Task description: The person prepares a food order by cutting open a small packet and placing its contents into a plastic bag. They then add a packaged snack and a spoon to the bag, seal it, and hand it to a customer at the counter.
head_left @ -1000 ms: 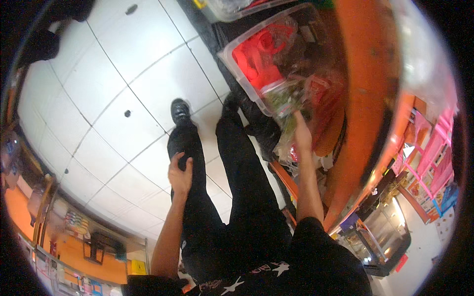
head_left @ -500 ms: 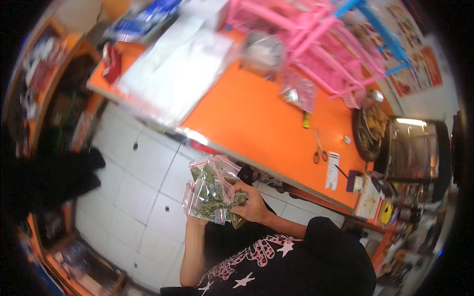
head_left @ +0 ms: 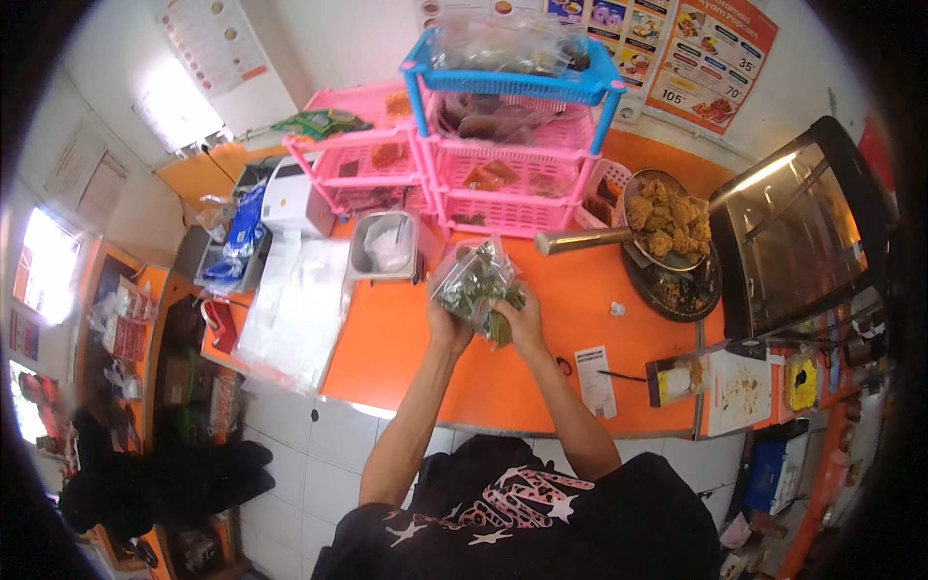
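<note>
Several clear zip bags of dried green leaves point(head_left: 480, 280) are held together above the orange table point(head_left: 387, 333), at its middle. My left hand point(head_left: 448, 322) is closed round their left side. With its thumb over the front, my right hand point(head_left: 522, 324) grips the lower right of the same bags. Its other fingers are partly hidden behind the plastic. A steel container point(head_left: 416, 263) with a white plastic bag in it stands just left of the bundle. Beyond it are the pink rack shelves point(head_left: 512, 227), which hold small packets.
A blue rack point(head_left: 522, 87) tops the pink ones. To the right, a long-handled strainer point(head_left: 585, 240) of fried pieces rests over a dark pan point(head_left: 672, 302), beside a glass-fronted cabinet point(head_left: 793, 246). White plastic sheets point(head_left: 295, 300) lie left; a paper slip point(head_left: 595, 380) and pen point(head_left: 622, 375) lie near the front.
The bags, in both my hands, have gone from over the floor by the table's edge to above the table, close to the racks. The view has turned and levelled toward the racks.
</note>
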Available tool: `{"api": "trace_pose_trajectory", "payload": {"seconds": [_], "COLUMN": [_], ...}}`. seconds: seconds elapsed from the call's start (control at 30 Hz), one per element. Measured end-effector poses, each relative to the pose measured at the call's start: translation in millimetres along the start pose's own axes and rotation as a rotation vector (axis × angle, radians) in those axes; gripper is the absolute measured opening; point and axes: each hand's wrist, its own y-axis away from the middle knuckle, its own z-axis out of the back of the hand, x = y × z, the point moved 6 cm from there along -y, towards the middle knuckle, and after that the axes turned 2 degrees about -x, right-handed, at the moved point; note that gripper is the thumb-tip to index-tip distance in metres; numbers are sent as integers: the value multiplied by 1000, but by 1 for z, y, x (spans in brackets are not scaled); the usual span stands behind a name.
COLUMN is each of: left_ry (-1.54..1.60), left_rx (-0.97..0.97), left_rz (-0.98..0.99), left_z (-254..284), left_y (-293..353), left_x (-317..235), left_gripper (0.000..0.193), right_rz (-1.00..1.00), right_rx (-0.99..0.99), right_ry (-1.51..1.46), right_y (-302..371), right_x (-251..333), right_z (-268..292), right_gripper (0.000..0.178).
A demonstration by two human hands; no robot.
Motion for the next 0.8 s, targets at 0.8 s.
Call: {"api": "trace_pose_trajectory", "payload": {"seconds": [0.8], "left_ry": [-524], "left_rx": [-524], "left_rz": [-138], "left_z": [118], "left_y": [-227], "left_x": [52], "left_gripper": [41], "right_rz": [-135], "right_rx": [-422], "right_ry": [-564], "right_y": [-254], "right_x": [-86], "right_z": [24], "right_gripper": [33]}}
